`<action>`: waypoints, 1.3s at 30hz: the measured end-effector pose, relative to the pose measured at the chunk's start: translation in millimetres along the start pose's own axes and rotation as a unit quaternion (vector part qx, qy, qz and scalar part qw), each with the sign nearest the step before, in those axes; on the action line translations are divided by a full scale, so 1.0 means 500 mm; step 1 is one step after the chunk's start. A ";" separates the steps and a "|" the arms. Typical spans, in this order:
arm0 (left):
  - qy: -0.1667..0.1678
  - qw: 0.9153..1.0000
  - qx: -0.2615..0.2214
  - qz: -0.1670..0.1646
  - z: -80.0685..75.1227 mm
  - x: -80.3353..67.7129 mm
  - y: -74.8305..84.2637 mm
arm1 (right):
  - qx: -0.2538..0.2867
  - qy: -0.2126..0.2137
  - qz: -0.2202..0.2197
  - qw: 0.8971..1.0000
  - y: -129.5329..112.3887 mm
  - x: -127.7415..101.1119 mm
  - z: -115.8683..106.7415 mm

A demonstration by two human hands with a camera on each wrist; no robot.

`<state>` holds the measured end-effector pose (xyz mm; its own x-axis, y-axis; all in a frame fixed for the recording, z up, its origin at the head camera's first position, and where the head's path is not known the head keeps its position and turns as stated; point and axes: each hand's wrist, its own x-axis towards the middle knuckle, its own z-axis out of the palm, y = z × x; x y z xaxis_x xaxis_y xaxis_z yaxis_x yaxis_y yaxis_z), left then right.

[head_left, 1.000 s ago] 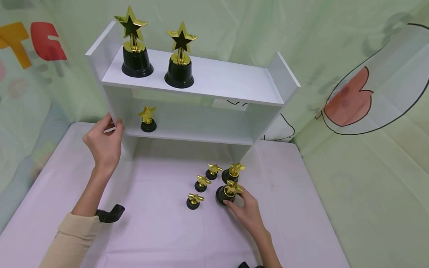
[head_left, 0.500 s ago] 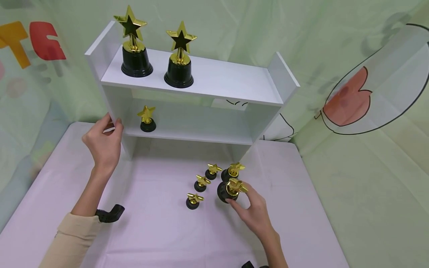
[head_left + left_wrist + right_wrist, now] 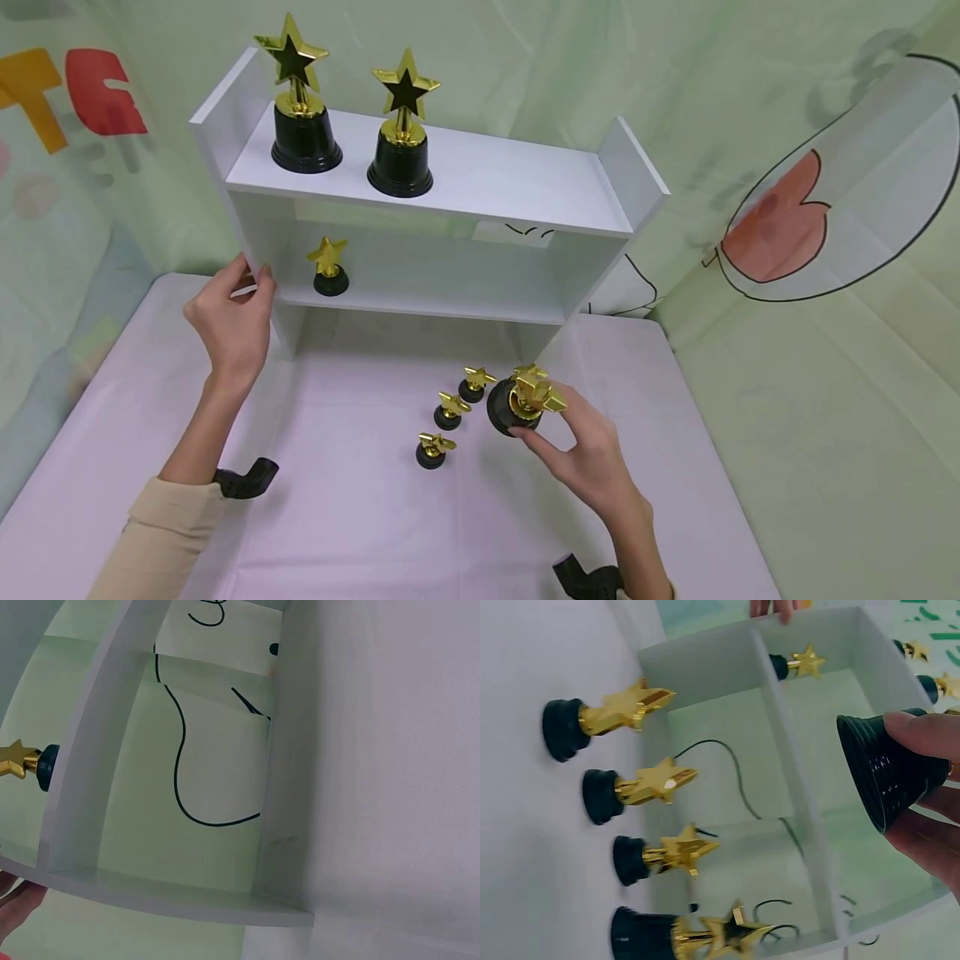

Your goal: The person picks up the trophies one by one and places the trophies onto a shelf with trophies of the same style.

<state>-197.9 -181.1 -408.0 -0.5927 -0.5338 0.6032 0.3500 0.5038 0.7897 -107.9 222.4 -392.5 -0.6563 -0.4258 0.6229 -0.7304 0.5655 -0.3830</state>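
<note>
Shelf (image 3: 517, 179), white, two boards between upright side panels, standing on a pale-clothed table (image 3: 352, 508); left hand (image 3: 236, 321) at the shelf's left panel, thumb and fingers gripping its front edge; right hand (image 3: 588, 442) in front of the shelf, toward its right end, thumb and fingers curled round the black base of a held trophy (image 3: 505, 408); held trophy gold-starred, lifted off the table before the shelf's right part, in the head view overlapping a standing trophy (image 3: 641, 935) on the table before that same part; three minis, upright before the shelf in a slanting row: far mini (image 3: 472, 390) nearest the shelf, middle mini (image 3: 448, 417), near mini (image 3: 431, 456) farthest from it; left cup (image 3: 303, 140) on the shelf's top board, near its left end; right cup (image 3: 401, 162) on that board, further from that end; shelf mini (image 3: 331, 281) on the shelf's lower board, toward the left panel; backdrop (image 3: 570, 75), green, behind the shelf; orange letter (image 3: 37, 96) and red letter (image 3: 105, 92), left of the shelf; beige sleeve (image 3: 161, 525), front left of the shelf.
</note>
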 end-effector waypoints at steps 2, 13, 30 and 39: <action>0.000 1.000 0.000 -0.003 0.001 0.000 0.000 | 0.000 0.003 -0.015 1.000 -0.005 0.017 -0.010; 0.005 1.000 -0.001 -0.013 0.006 0.000 0.001 | 0.022 0.048 -0.112 0.992 -0.045 0.144 -0.069; 0.003 1.000 0.001 -0.016 0.001 0.000 0.002 | 0.009 0.045 -0.102 0.994 -0.063 0.320 -0.109; 0.001 1.000 0.003 -0.014 0.002 0.001 -0.001 | 0.044 0.024 -0.073 0.996 -0.053 0.403 -0.106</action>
<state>-198.9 -181.1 -408.3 -0.6011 -0.5486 0.5812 0.3295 0.4924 0.8056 -210.6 158.9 -220.8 -0.5327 -0.4635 0.7081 -0.8331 0.4344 -0.3423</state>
